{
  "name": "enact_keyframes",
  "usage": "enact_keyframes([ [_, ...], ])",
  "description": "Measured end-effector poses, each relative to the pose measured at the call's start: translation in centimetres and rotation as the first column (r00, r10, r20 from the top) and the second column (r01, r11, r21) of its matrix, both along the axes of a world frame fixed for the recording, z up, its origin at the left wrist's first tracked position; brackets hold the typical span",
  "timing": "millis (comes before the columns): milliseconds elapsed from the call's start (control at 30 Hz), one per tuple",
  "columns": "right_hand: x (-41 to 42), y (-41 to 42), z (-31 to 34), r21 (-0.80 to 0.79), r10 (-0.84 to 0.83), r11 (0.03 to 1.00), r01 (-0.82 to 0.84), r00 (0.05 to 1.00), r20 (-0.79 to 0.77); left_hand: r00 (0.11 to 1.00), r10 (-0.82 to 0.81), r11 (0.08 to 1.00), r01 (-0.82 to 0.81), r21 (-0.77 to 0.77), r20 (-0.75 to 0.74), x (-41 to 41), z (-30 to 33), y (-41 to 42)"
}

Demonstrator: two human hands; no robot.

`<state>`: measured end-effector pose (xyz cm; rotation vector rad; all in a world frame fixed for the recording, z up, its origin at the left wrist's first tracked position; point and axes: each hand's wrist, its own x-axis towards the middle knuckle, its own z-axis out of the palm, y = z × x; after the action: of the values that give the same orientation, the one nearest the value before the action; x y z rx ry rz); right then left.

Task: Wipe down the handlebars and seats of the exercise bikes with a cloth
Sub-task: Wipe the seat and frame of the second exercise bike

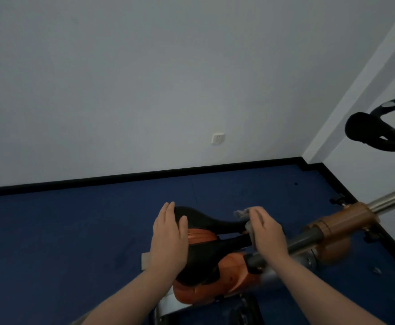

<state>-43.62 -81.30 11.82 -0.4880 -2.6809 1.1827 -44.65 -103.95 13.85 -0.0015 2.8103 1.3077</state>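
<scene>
Your right hand (265, 233) grips the cloth (243, 215) at the seat's (206, 222) narrow nose, left hand (168, 235) flat and open on its wide rear — the seat's long axis runs hand to hand, so wipe leftward.

Two bare hands are in view: a left hand (168, 238) and a right hand (268, 233). There is one black bike seat (206, 221), one pale cloth (243, 214), and one set of black handlebars (370, 132) at the right edge. One orange bike frame (341, 221) shows. One white wall socket (218, 138) is on the wall.
</scene>
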Motion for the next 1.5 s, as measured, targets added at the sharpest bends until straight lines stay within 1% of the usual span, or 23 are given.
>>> enact_keyframes([
  [67, -0.9, -0.9, 0.4, 0.007, -0.109, 0.994, 0.109, 0.983, 0.145, 1.0, 0.018, 0.998, -0.018, 0.055, 0.01, 1.1, -0.2, -0.2],
  [133, -2.5, -2.0, 1.2, 0.164, -0.223, 0.969, 0.182, 0.933, 0.282, 1.0, 0.01, 0.997, -0.011, 0.077, 0.022, 1.8, -0.4, -0.4],
  [167, -3.2, -2.6, 1.5, 0.244, -0.233, 0.957, 0.154, 0.912, 0.339, 1.0, 0.006, 0.997, -0.008, 0.077, 0.028, 1.9, -0.3, -0.5],
  [233, -4.4, -4.3, 1.9, 0.367, -0.132, 0.93, -0.024, 0.91, 0.393, 1.0, 0.003, 0.997, -0.005, 0.081, 0.03, 1.9, -0.3, -0.5],
  [300, -4.9, -7.1, 2.6, 0.405, 0.101, 0.871, -0.278, 0.908, 0.406, 1.0, 0.005, 0.996, -0.007, 0.09, 0.027, 2.0, -0.3, -0.4],
  [367, -4.5, -9.3, 3.0, 0.338, 0.303, 0.846, -0.412, 0.893, 0.332, 1.0, 0.012, 0.995, -0.014, 0.098, 0.027, 2.4, -0.3, -0.6],
  [433, -4.4, -9.1, 2.9, 0.204, 0.423, 0.855, -0.478, 0.868, 0.262, 1.0, 0.016, 0.994, -0.019, 0.111, 0.026, 3.4, -0.6, -1.0],
  [500, -5.0, -7.2, 2.4, 0.098, 0.51, 0.825, -0.556, 0.809, 0.293, 0.998, 0.011, 0.991, -0.02, 0.133, 0.069, 4.6, -0.8, -1.4],
  [600, -6.8, -6.5, 2.2, 0.057, 0.452, 0.85, -0.524, 0.78, 0.434, 0.993, 0.013, 0.988, -0.032, 0.154, 0.12, 5.7, -0.9, -1.7],
  [633, -7.3, -7.5, 2.2, 0.08, 0.423, 0.86, -0.503, 0.792, 0.44, 0.993, 0.018, 0.987, -0.036, 0.154, 0.114, 5.7, -1.0, -1.7],
  [700, -7.5, -10.2, 2.3, 0.105, 0.431, 0.865, -0.49, 0.834, 0.345, 0.994, 0.019, 0.986, -0.035, 0.16, 0.105, 5.7, -0.9, -1.7],
  [767, -6.8, -12.5, 2.7, 0.164, 0.571, 0.783, -0.601, 0.797, 0.197, 0.995, 0.0, 0.988, -0.015, 0.154, 0.097, 5.6, -1.0, -1.9],
  [867, -6.9, -12.5, 3.6, 0.259, 0.847, 0.47, -0.844, 0.514, 0.136, 0.999, -0.021, 0.996, 0.017, 0.088, 0.044, 5.4, -1.5, -2.4],
  [900, -7.4, -11.9, 3.4, 0.229, 0.88, 0.412, -0.882, 0.45, 0.153, 0.999, -0.024, 0.997, 0.021, 0.068, 0.04, 5.4, -1.6, -2.5],
  [933, -8.1, -11.3, 3.1, 0.178, 0.875, 0.426, -0.887, 0.454, 0.168, 0.999, -0.026, 0.998, 0.023, 0.052, 0.045, 5.4, -1.7, -2.5],
  [1033, -10.1, -10.5, 2.4, 0.033, 0.721, 0.667, -0.744, 0.656, 0.222, 0.998, -0.034, 0.999, 0.033, 0.024, 0.06, 5.4, -1.5, -2.4],
  [1067, -10.1, -11.0, 2.4, 0.02, 0.694, 0.697, -0.717, 0.682, 0.231, 0.997, -0.036, 0.999, 0.035, 0.023, 0.062, 5.5, -1.4, -2.4],
  [1133, -9.1, -12.1, 2.5, 0.076, 0.716, 0.669, -0.739, 0.669, 0.202, 0.998, -0.03, 0.999, 0.029, 0.032, 0.057, 5.6, -1.5, -2.5],
  [1200, -7.5, -12.8, 2.9, 0.186, 0.797, 0.563, -0.805, 0.589, 0.133, 0.999, -0.029, 0.999, 0.027, 0.038, 0.034, 5.5, -1.6, -2.5],
  [1267, -7.2, -12.3, 3.2, 0.17, 0.832, 0.524, -0.834, 0.545, 0.107, 0.999, -0.039, 0.999, 0.038, 0.02, 0.015, 5.4, -1.6, -2.4],
  [1367, -8.1, -11.6, 3.6, -0.016, 0.723, 0.682, -0.731, 0.67, 0.167, 0.999, -0.047, 0.999, 0.047, -0.024, 0.023, 5.4, -2.0, -2.6],
  [1433, -8.2, -11.7, 3.7, -0.043, 0.663, 0.74, -0.671, 0.719, 0.207, 0.998, -0.058, 0.997, 0.058, -0.052, -0.001, 5.4, -2.1, -2.8],
  [1500, -7.8, -11.9, 3.4, -0.003, 0.591, 0.796, -0.605, 0.777, 0.218, 0.995, -0.088, 0.992, 0.083, -0.093, -0.049, 5.3, -2.0, -2.8],
])
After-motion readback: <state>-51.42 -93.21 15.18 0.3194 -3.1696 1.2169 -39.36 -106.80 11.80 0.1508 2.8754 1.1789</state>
